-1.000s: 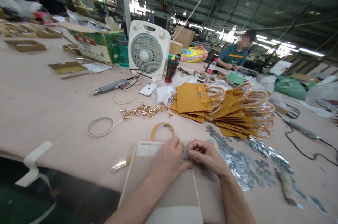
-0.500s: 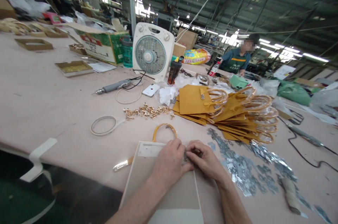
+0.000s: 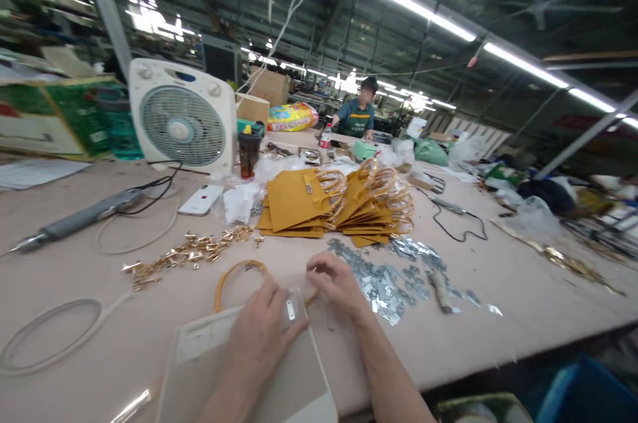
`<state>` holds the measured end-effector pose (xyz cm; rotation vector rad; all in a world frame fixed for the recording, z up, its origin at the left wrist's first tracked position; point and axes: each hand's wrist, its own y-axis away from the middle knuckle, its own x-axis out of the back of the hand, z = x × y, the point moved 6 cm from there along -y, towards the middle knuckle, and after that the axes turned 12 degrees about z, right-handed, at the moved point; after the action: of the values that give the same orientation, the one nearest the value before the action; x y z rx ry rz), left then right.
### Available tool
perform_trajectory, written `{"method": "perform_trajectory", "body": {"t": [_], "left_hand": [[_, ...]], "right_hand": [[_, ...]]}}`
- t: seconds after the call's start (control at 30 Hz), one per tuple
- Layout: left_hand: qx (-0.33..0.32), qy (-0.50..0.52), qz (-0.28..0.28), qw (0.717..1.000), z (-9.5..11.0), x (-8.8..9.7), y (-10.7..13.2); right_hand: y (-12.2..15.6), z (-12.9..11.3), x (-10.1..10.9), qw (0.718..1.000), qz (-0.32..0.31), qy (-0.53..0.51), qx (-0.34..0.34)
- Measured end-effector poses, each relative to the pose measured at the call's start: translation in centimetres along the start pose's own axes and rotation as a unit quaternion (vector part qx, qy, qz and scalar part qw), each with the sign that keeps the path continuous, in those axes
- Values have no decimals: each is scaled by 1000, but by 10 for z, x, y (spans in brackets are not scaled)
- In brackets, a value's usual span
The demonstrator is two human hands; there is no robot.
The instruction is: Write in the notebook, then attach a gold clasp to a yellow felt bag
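Note:
A flat bag piece (image 3: 289,370), pale lining side up, lies before me on the table. Its yellow-orange loop handle (image 3: 220,284) sticks out beyond the top edge. My left hand (image 3: 259,326) grips the bag piece near its top right corner, thumb and fingers on either side of a small silver plate (image 3: 291,309). Just right of that corner is my right hand (image 3: 335,282), fingers curled and pinched together; whatever is between them I cannot make out. Closest to it lies a heap of flat metal plates (image 3: 381,290).
Gold-coloured metal fittings (image 3: 199,249) lie behind the bag piece. Stacked yellow bag pieces (image 3: 294,200) stand further back. Around them are a box fan (image 3: 182,124), phone (image 3: 200,199), grey electric screwdriver (image 3: 84,215), tape roll (image 3: 50,336) and wrapped stick (image 3: 439,291). A co-worker (image 3: 356,116) is across the table.
My view has swung to the right. My right hand has come away from the plate at the bag piece's corner, leaving the silver plate in sight beside my left thumb.

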<state>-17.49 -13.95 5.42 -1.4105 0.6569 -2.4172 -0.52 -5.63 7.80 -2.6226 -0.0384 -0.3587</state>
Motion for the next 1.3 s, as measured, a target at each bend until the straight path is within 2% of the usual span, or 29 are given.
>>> {"method": "perform_trajectory", "body": {"t": [0.07, 0.1, 0.13, 0.2, 0.27, 0.4, 0.5, 0.63, 0.8, 1.13, 1.3], "left_hand": [[-8, 2, 7, 1000, 0, -2, -1], [-9, 5, 9, 1000, 1, -2, -1], [-9, 8, 10, 1000, 1, -1, -1], [-7, 14, 9, 1000, 3, 2, 0], [1, 17, 9, 1000, 4, 5, 1], [18, 18, 6, 1000, 6, 12, 3], [26, 19, -1, 999, 8, 15, 4], [29, 18, -13, 999, 9, 18, 6], [23, 21, -2, 1000, 12, 21, 6], [26, 20, -12, 999, 12, 20, 9], [22, 30, -5, 999, 12, 19, 7]], "right_hand": [[-9, 20, 44, 986, 162, 25, -38], [-9, 29, 63, 972, 224, 42, -54], [-8, 38, 79, 961, 264, 59, -65], [-4, 51, 97, 950, 290, 85, -78], [-1, 59, 99, 956, 263, 106, -77], [2, 63, 79, 977, 151, 146, -41], [5, 63, 68, 977, 109, 180, -24], [6, 66, 60, 969, 101, 223, -23], [7, 70, 52, 959, 113, 258, -31], [5, 69, 64, 960, 82, 264, -42], [2, 72, 65, 955, 85, 281, -52]]}}
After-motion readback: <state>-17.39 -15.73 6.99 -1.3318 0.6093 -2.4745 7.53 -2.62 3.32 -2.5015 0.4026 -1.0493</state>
